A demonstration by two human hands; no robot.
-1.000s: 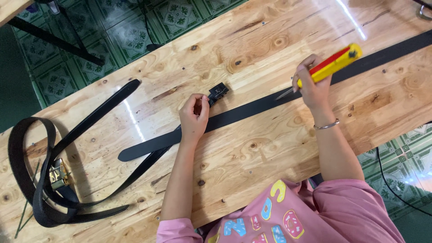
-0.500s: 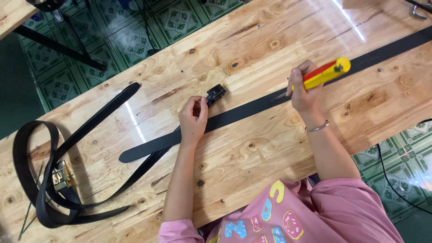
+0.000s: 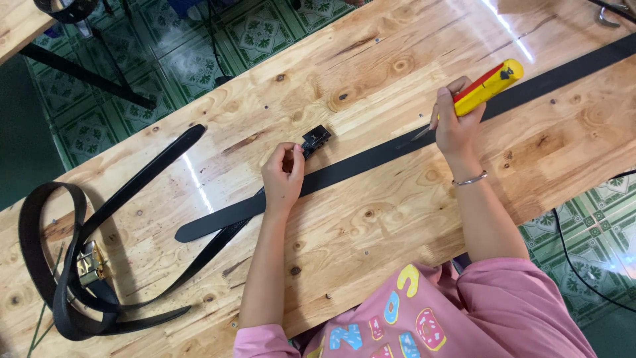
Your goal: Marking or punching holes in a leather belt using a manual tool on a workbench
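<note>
A long black belt strap lies flat across the wooden table. My left hand presses down on the strap, fingers curled, beside a small black buckle. My right hand grips a yellow and red utility knife; its blade tip rests on the strap just left of the hand. A thin bangle circles my right wrist.
A second black belt with a brass buckle lies coiled at the table's left end. Green patterned floor tiles show past the table's edges. A black cable trails on the floor at right. A metal tool lies at the top right corner.
My right hand with the knife has slid a little leftward along the strap. The left hand stays pressed on the strap.
</note>
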